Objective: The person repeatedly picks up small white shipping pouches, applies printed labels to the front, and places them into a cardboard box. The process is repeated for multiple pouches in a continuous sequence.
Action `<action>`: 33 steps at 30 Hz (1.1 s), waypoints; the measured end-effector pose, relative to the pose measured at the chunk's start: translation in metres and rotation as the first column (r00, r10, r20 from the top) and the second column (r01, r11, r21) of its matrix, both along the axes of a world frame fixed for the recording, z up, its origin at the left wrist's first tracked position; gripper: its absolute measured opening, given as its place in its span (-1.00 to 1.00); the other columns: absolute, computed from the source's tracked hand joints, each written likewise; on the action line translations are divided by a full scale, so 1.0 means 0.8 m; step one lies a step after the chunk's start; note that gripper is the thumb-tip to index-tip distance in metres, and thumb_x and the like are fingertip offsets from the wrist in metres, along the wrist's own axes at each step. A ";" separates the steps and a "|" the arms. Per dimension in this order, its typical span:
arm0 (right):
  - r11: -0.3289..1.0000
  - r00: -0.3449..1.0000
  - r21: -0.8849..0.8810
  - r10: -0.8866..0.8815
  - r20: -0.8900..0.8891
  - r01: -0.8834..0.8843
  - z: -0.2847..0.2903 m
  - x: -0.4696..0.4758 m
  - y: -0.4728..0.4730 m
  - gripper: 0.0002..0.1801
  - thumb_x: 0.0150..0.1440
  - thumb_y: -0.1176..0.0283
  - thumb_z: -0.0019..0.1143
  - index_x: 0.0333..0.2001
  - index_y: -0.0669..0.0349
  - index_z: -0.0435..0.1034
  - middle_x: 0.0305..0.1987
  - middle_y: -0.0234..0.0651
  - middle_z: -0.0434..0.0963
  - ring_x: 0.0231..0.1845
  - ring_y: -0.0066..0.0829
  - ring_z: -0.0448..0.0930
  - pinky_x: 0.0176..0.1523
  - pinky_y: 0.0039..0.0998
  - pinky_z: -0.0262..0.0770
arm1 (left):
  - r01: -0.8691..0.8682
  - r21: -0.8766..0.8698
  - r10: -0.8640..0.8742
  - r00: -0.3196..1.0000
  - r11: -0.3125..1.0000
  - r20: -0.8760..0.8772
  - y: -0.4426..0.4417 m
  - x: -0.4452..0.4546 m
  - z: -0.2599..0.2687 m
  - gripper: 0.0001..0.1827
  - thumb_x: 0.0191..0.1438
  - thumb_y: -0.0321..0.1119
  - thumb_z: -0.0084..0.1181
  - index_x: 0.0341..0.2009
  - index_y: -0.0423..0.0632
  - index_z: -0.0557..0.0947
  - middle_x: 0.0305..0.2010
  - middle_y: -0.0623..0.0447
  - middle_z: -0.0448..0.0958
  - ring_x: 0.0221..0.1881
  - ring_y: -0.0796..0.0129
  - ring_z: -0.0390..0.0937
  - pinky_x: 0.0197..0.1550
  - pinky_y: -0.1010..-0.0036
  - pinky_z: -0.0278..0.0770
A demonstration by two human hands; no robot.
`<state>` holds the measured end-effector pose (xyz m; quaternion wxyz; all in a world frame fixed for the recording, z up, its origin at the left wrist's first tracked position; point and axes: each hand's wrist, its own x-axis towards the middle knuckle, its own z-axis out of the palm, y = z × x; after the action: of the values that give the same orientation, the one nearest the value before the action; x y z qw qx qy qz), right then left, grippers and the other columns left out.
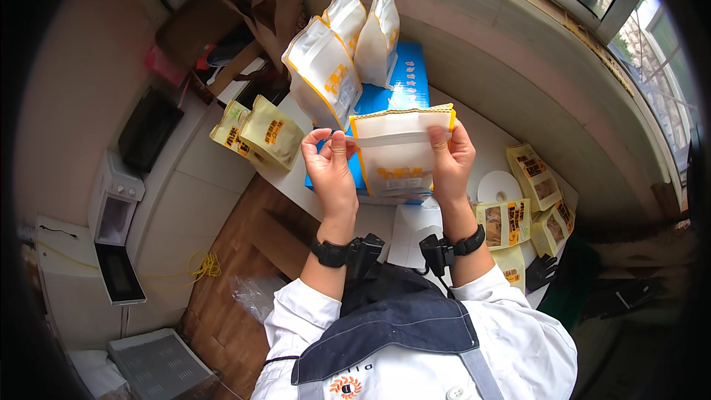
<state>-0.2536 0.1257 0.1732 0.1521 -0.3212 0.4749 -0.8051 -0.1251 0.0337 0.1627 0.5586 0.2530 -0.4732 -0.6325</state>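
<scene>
A white food pouch with yellow edging (397, 155) hangs upright between my hands, above a blue cardboard box (414, 75). At its upper left, my left hand (332, 169) pinches the end of the strip that runs below the top edge. My right hand (452, 158) grips the opposite side, thumb on the front and fingers behind. Orange printing and a pale label show low on the pouch. Behind it stand several similar white pouches, among them a large one (325, 72) at the left and a narrower-looking one (379, 36) seen nearly edge-on.
Pale yellow pouches (272, 132) stand left of the box. More printed pouches (500, 224) lie at the right, near a white roll (497, 186) and a black glove (540, 273). A white toaster oven (115, 200) has its door down. Yellow cord (205, 266) lies coiled at left.
</scene>
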 end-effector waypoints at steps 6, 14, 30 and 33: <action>0.998 0.999 -0.036 -0.047 -0.019 0.047 0.000 0.005 -0.005 -0.82 0.28 0.33 0.05 -0.19 0.23 0.38 -0.27 -0.47 0.52 -0.26 -0.75 0.43 -0.15 -0.67 0.37 | -0.038 -0.217 0.093 0.963 0.975 0.251 0.020 -0.009 0.001 -0.47 0.30 -0.31 -0.03 0.26 -0.21 0.15 -0.19 -0.05 0.54 -0.19 0.35 0.51 0.03 0.45 0.41; 0.991 0.980 -0.041 -0.133 -0.150 0.128 -0.009 0.016 -0.007 -0.84 0.28 0.36 0.04 -0.21 0.23 0.36 -0.27 -0.49 0.48 -0.24 -0.74 0.40 -0.13 -0.66 0.33 | -0.185 -0.270 0.241 0.952 0.945 0.189 0.054 -0.028 -0.010 -0.27 0.30 -0.32 -0.06 0.39 -0.15 -0.14 -0.01 -0.03 0.29 -0.03 0.38 0.30 0.09 0.44 0.31; 0.971 0.961 -0.074 -0.237 -0.143 0.229 -0.019 0.039 -0.015 -0.88 0.28 0.42 0.03 -0.20 0.25 0.35 -0.22 -0.44 0.42 -0.19 -0.68 0.39 -0.06 -0.62 0.32 | -0.283 -0.055 0.287 0.954 0.957 0.081 0.019 -0.010 -0.013 -0.60 0.15 -0.39 0.21 0.08 -0.24 0.55 -0.25 0.10 0.58 -0.24 0.57 0.46 -0.10 0.63 0.44; 0.969 0.962 -0.087 -0.242 -0.126 0.233 -0.020 0.039 -0.015 -0.88 0.28 0.42 0.02 -0.21 0.25 0.35 -0.23 -0.44 0.40 -0.19 -0.68 0.39 -0.06 -0.62 0.31 | -0.215 -0.141 0.229 0.969 0.966 0.095 0.015 -0.008 -0.012 -0.62 0.13 -0.39 0.24 0.03 -0.24 0.59 -0.25 0.11 0.58 -0.25 0.56 0.45 -0.10 0.61 0.44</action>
<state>-0.2224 0.1137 0.1569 0.0102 -0.3212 0.4901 -0.8103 -0.1319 0.0461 0.1533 0.6142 0.3020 -0.5122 -0.5188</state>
